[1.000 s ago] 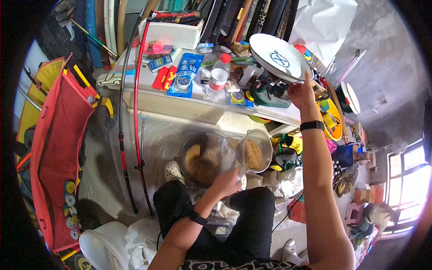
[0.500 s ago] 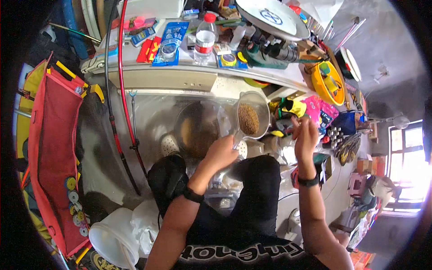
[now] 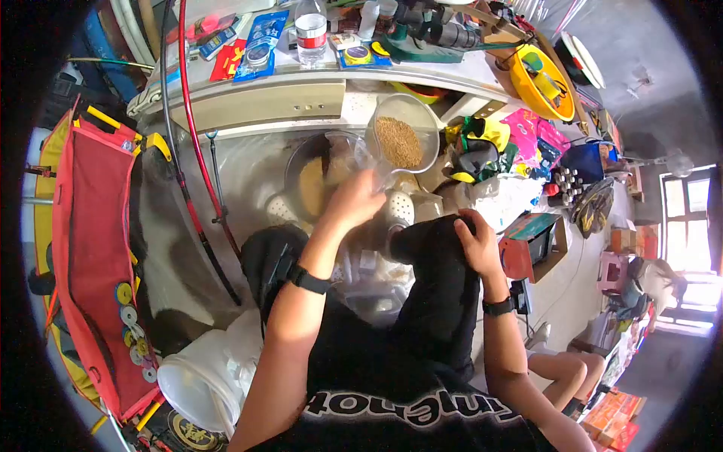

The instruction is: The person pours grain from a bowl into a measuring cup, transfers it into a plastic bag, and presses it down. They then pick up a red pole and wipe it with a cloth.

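Observation:
My left hand point(image 3: 355, 202) is closed round the handle of a clear plastic scoop point(image 3: 431, 124). Brown grain or pellets point(image 3: 398, 142) lie in the scoop, which is above the floor near my feet. On the floor just left of it stands a round dark basin point(image 3: 297, 154), partly hidden by the scoop and my hand. Pale yellowish material point(image 3: 310, 187) shows inside the basin. My right hand point(image 3: 480, 241) rests on my right knee with its fingers apart, holding nothing.
A cluttered bench point(image 3: 218, 98) runs across the front, bearing a water bottle point(image 3: 310, 38) and a yellow basin point(image 3: 538, 83). Red and black poles point(image 3: 197, 173) lean at left beside a red bag point(image 3: 90, 248). A white bucket point(image 3: 192, 392) stands behind left. Another person's legs point(image 3: 565, 377) are at right.
My right hand has come down from the air beside the scoop onto my knee. The scoop stays in my left hand, and the view has shifted so the bench sits higher.

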`<state>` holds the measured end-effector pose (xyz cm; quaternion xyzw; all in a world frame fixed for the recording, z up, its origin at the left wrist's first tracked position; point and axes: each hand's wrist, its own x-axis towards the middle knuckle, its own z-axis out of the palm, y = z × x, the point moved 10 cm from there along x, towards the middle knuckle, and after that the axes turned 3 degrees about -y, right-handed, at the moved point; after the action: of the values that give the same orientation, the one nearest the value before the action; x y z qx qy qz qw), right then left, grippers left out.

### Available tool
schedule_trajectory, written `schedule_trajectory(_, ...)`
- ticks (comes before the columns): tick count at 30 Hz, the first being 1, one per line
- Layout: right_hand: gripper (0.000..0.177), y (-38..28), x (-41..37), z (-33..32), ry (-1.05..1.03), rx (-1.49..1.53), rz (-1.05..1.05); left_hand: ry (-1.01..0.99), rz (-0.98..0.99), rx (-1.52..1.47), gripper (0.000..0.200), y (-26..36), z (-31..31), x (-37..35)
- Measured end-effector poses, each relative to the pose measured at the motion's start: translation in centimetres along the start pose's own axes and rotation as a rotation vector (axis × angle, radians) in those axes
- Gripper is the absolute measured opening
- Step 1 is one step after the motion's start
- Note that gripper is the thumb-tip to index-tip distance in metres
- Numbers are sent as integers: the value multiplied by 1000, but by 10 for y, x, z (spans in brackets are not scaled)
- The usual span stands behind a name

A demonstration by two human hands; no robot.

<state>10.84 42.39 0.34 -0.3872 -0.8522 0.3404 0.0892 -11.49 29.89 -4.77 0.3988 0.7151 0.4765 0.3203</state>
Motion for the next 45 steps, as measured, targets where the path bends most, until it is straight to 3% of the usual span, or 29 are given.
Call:
schedule_trajectory(9,33,-17,-56,-35,97,218,-47,-68,-37,-80,14,11,9,-19)
schedule_trajectory(19,32,-79,-126,-80,219,164,-204,-161,-45,-66,11,1,27,-31)
schedule_trajectory(23,33,-70,-144,-90,264,211,-160,-170,-83,-58,9,-3,32,-36)
schedule_trajectory(25,35,-73,-149,-98,354,54,-239,-143,-92,-57,9,-4,29,-38)
schedule_trajectory(34,40,-65,-160,-104,355,177,-209,-124,-50,-71,9,-3,22,-43)
schedule_trajectory(45,54,-70,-173,-109,374,82,-274,-123,-73,-73,9,-8,20,-45)
